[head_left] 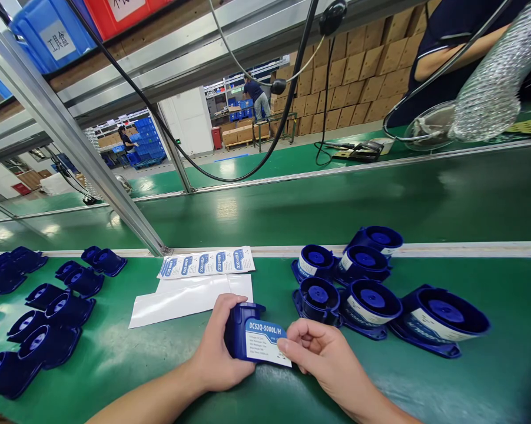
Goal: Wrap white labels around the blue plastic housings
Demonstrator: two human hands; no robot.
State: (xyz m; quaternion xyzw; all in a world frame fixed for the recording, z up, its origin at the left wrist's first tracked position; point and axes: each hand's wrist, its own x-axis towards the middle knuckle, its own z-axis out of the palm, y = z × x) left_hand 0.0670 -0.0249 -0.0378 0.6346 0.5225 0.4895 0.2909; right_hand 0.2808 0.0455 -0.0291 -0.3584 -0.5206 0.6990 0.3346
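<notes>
Several dark blue housings [49, 318] are lying unlabelled in a loose cluster at the lower left of the frame, on the green counter [490, 377]; just right of them, near the middle, a sheet of labels [207, 262] is lying flat at the far edge of the counter, overlapping a blank white backing sheet [190, 299]; below these, at lower centre, the left hand [219, 347] is wrapping around a blue housing [241, 330], fingers clamped on its left side, holding it just above the counter; a white and blue label [265, 344] reading DCS2Q-5000L/H is sitting on the face turned toward the camera; the right hand [322, 353] is touching the label's right edge, fingers curled together and pinching it; further right, five labelled housings [371, 300] are standing close together, some touching; in the upper right of the frame, across the green belt [336, 200], another person's arm [446, 56] is resting beside a silvery flexible duct [495, 82].
</notes>
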